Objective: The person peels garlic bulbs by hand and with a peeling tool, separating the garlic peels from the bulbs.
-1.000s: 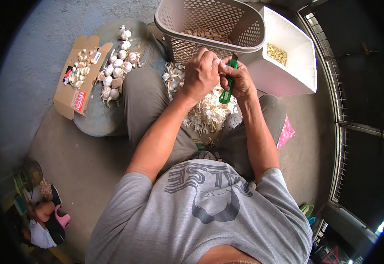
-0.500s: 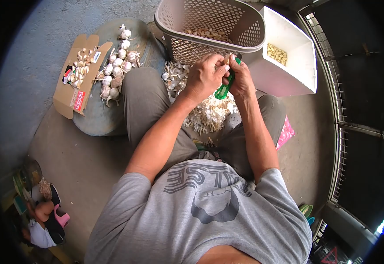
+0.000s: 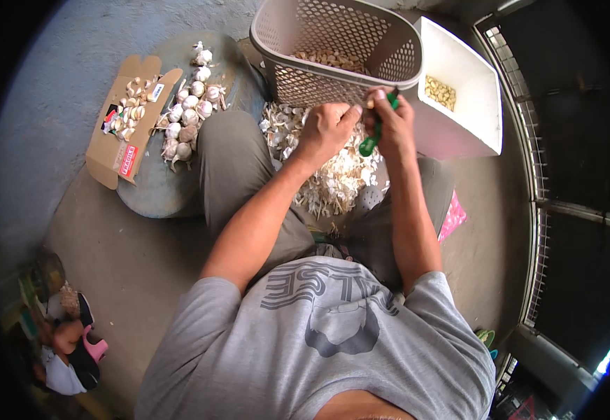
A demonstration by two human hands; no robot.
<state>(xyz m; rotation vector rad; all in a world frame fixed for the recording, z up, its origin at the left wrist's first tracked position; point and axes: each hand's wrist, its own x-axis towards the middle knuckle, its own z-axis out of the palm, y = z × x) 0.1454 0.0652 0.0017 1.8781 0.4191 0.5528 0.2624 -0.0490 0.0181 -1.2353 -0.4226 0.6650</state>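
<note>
My right hand (image 3: 397, 126) is wrapped round a green-handled cutter knife (image 3: 369, 145). A small pale piece, apparently a garlic clove (image 3: 370, 103), shows at its thumb and fingertips. My left hand (image 3: 327, 131) is closed just to the left, apart from the right; whatever its curled fingers hold is hidden. Below both hands lies a heap of garlic skins (image 3: 336, 178). Whole garlic bulbs (image 3: 190, 102) rest on a bluish round surface (image 3: 152, 197) to the left, beside an opened cardboard box (image 3: 102, 150) carrying loose cloves (image 3: 134, 112).
A grey-brown perforated basket (image 3: 298, 82) with cloves inside stands ahead. Right of it is a white foam box (image 3: 483, 91) holding peeled cloves (image 3: 440, 93). A pink bag (image 3: 453, 218) lies by my right knee. Another person (image 3: 67, 357) is at lower left.
My hands have come apart: the right has moved right with the knife, its handle swinging more upright. The left has closed its fingers and drawn slightly down and away from the right.
</note>
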